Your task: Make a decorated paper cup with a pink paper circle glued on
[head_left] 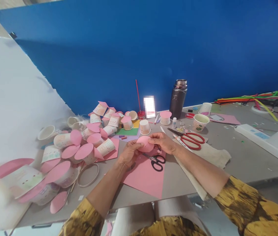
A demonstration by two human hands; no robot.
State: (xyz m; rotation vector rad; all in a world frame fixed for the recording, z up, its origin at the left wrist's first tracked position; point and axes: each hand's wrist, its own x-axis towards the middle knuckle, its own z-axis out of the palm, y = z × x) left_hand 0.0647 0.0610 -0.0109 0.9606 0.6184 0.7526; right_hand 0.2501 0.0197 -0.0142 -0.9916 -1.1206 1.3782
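Between both hands is a round piece of pink paper (145,144), held up just above the table. My left hand (130,151) pinches its left edge between thumb and fingers. On the opposite edge, my right hand (162,142) grips it the same way. Beneath lies a pink paper sheet (143,178), with small black-handled scissors (157,162) resting on it, their blades partly under the disc. An upturned paper cup (144,127) stands just beyond my hands. Farther back, another upturned cup (165,118) carries a pink disc on its base.
Many paper cups with pink discs (84,152) are heaped at the left, near a tape ring (88,175). Red-handled scissors (194,140) lie on a cloth (214,155) at the right. Behind stand a dark flask (178,100), a glue stick (174,123) and a green-patterned cup (200,123). A power strip (264,144) lies far right.
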